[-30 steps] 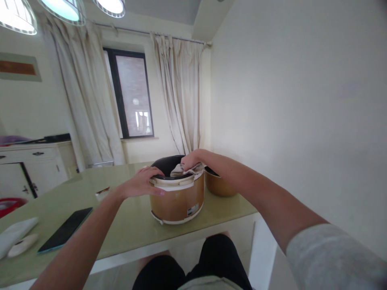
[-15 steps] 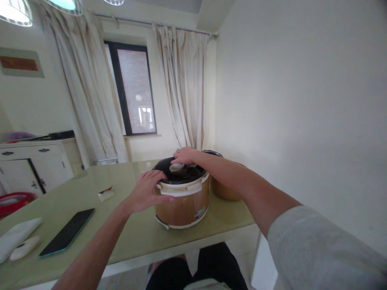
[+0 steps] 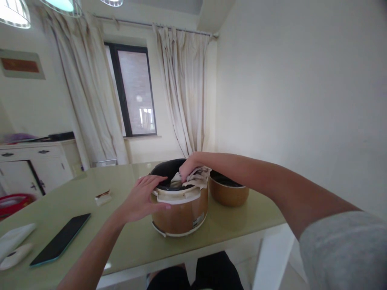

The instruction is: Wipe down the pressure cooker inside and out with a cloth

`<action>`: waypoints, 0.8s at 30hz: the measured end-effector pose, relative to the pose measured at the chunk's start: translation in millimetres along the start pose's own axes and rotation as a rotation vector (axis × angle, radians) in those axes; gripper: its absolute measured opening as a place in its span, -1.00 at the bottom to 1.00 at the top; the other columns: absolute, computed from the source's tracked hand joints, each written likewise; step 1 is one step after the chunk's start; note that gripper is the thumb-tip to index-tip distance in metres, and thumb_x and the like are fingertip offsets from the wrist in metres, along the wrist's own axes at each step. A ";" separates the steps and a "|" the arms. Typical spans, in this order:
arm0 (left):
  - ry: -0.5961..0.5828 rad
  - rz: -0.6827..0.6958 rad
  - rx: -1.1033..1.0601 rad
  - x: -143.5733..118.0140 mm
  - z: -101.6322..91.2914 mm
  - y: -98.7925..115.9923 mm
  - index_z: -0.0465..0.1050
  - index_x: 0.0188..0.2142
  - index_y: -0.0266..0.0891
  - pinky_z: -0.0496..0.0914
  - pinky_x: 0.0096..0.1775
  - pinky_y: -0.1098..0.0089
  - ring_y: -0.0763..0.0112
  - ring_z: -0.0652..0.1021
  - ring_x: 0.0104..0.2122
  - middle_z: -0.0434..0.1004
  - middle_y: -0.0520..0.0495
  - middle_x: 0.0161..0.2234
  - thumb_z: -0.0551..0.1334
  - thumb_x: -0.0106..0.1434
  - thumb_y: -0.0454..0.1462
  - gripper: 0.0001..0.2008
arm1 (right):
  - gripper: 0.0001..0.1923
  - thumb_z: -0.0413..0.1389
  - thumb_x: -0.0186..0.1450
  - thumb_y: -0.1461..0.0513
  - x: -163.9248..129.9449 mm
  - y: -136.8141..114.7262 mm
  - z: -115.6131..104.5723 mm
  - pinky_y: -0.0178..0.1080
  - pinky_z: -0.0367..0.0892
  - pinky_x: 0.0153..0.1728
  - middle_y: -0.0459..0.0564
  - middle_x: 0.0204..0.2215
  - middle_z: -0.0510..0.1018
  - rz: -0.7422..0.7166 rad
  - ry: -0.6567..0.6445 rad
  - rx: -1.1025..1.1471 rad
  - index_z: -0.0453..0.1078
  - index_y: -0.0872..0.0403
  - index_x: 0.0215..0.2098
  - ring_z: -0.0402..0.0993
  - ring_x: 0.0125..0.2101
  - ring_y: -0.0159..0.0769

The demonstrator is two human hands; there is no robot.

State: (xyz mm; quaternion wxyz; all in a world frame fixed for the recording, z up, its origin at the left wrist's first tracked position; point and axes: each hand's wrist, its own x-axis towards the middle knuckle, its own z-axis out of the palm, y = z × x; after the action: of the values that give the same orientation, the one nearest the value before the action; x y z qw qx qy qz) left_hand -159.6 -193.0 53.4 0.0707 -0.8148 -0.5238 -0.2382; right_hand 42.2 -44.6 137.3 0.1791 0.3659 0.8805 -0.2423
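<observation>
The pale green glass worktop (image 3: 99,237) fills the lower left of the frame and carries, near centre, a tan rice cooker (image 3: 179,209) with its dark bowl open, a rigid and probably weighty body best steadied by its cream rim, where the left hand (image 3: 141,198) lies flat with fingers spread. Just right of it stands a smaller tan inner pot (image 3: 229,191), hard and likely slick. The right hand (image 3: 190,166) is closed around a soft, limp cloth (image 3: 198,178) bunched at the cooker's far rim, which looks light and easy to grip anywhere.
</observation>
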 end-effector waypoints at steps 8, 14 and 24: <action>-0.078 -0.127 -0.101 16.8 -15.4 -1.2 0.16 0.48 -0.21 0.30 0.27 -0.03 -0.15 0.45 0.29 0.43 -0.31 0.35 0.20 0.27 0.27 -0.03 | -0.81 0.23 0.33 0.13 8.2 -18.8 21.7 -0.31 0.42 -0.13 -0.10 -0.25 0.68 -0.378 0.243 0.339 0.58 0.09 -0.27 0.57 -0.18 -0.28; -0.151 -0.133 -0.174 69.9 -8.0 17.3 0.53 0.17 -0.11 0.49 -0.04 0.17 0.01 0.67 -0.06 0.71 -0.16 -0.02 0.27 0.25 0.11 -0.40 | -0.77 0.16 0.41 0.16 -17.7 9.7 30.7 -0.35 0.38 -0.19 -0.14 -0.38 0.60 -0.392 0.209 0.481 0.55 0.10 -0.36 0.50 -0.32 -0.38; -0.201 -0.195 -0.262 77.6 -6.9 18.6 0.62 -0.01 -0.05 0.48 -0.01 0.20 0.07 0.64 -0.04 0.70 -0.06 -0.05 0.29 0.27 -0.04 -0.65 | -0.44 0.18 0.42 -0.15 -13.6 36.1 21.1 -0.29 0.33 0.10 0.00 0.02 0.61 -0.582 -0.017 0.342 0.50 0.08 0.13 0.50 0.05 -0.23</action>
State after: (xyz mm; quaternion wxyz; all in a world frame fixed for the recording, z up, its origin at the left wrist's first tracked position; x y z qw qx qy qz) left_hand -119.1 -140.0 97.8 -0.1119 -0.7822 -0.5692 -0.2274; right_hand 80.6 -41.7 116.0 0.0459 0.1220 0.8931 -0.4305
